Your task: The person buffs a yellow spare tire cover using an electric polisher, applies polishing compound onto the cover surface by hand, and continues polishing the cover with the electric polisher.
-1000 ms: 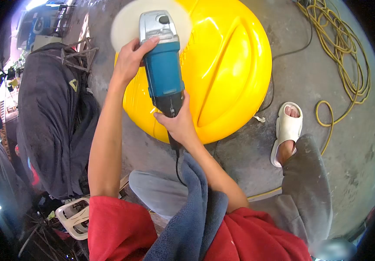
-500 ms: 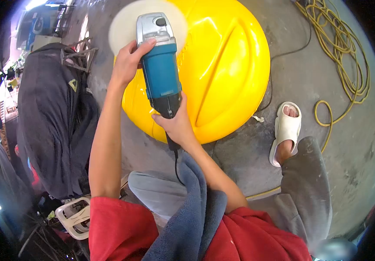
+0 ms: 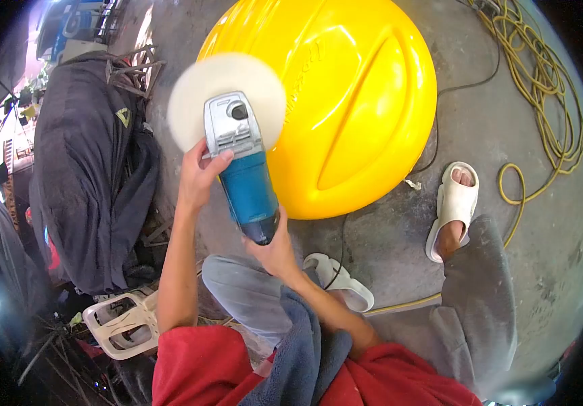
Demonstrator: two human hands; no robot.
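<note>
left hand point(image 3: 198, 177): grip pinching power tool point(image 3: 249, 193) just behind metal head, thumb on top. right hand point(image 3: 274, 252): grip wrapped round tool's dark rear end. round pale pad point(image 3: 189, 108), blurred, overlaps left edge of glossy yellow shell point(image 3: 372, 115) in view. shell on grey floor point(image 3: 542, 264). coiled yellow hose point(image 3: 567, 145) on floor, well right of shell. white sandal point(image 3: 455, 203) near shell's lower right edge.

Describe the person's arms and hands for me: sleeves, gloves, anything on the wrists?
The sleeves are red and short, leaving the forearms bare. The left hand and right hand are ungloved, and I see no watch, band or ring on either.
</note>
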